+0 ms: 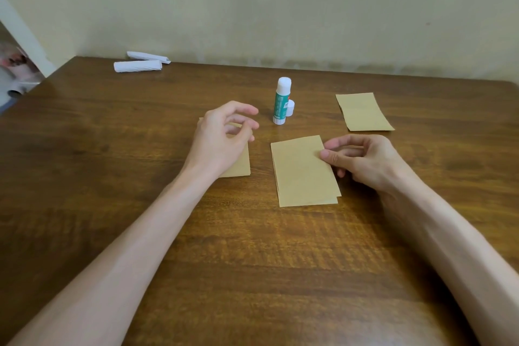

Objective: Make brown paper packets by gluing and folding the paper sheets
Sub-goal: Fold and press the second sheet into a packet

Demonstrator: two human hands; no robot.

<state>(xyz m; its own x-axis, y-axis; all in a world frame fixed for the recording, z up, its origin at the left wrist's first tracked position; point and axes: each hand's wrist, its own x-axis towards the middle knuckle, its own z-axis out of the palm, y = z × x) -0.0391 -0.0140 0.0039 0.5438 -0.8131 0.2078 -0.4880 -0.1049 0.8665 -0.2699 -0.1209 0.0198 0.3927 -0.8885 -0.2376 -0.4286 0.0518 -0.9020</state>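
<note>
Count, tabletop. Table [252, 261]: 1. Brown paper pieces: 3, logged as left piece [242, 167], centre piece [304, 171] and far-right piece [363, 112]. Sheets within each piece: cannot be counted; the centre piece shows at least 2 layers at its near edge. Glue stick [280, 101]: 1. Loose white cap [291, 107]: 1. White paper rolls: 2, front roll [137, 65] and rear roll [148, 56]. Hands in view: 2, left hand [222, 135] and right hand [362, 157]
</note>
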